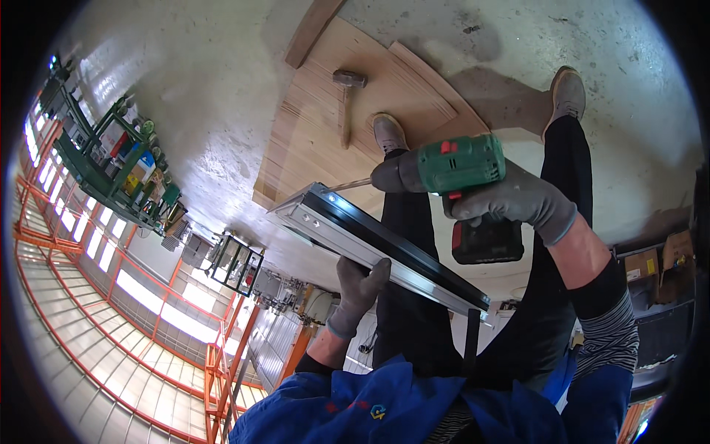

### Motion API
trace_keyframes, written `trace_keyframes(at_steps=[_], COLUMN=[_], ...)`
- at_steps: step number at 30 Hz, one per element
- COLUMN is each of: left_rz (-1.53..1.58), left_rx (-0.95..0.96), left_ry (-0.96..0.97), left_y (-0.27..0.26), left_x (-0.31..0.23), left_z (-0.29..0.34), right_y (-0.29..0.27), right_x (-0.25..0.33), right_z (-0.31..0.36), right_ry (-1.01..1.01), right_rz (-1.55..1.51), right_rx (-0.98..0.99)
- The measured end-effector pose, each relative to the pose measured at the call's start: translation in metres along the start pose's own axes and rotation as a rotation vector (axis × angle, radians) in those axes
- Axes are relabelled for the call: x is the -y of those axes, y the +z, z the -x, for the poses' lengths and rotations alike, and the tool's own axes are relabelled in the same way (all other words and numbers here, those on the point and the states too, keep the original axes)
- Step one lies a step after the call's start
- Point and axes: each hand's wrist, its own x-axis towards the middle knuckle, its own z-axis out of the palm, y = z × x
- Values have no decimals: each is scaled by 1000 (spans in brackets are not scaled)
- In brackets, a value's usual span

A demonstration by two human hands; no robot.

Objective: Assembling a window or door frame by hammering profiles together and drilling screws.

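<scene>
My gloved right hand point(518, 201) is wrapped round the grip of a green and black cordless drill point(460, 164), which lies level and points left. Its long thin bit point(350, 184) reaches the far left end of a metal profile frame point(392, 248), close to a small hole or screw there; whether it touches I cannot tell. My gloved left hand point(360, 285) grips the near side of that frame, thumb on top, the other fingers hidden underneath. The frame slants from far left to near right across my legs.
On a wooden board point(296, 140) on the floor lies a hammer point(346, 103) with a wooden handle. My shoes point(568, 96) are beyond the frame. A green cart point(111, 174) with goods stands at the left, cardboard boxes point(642, 265) on a shelf at the right.
</scene>
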Motion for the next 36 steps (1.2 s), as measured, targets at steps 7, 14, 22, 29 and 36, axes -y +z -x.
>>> trace_keyframes(at_steps=[7, 14, 22, 29, 36], left_rz=[-23, 58, 103, 48, 39], left_rx=[5, 14, 36, -43, -55], left_ry=[-1, -9, 17, 96, 103], left_y=[-4, -5, 22, 57, 93], left_x=[3, 17, 11, 19, 28], left_z=[-3, -14, -41, -108, -184], right_y=[19, 74, 46, -47, -214], right_x=[-1, -25, -28, -7, 39], right_z=[3, 19, 60, 92, 44], right_ry=[-144, -586, -500, -562, -707], right_rz=[-51, 391, 264, 619, 1138], right_rx=[-18, -177, -262, -679, -873])
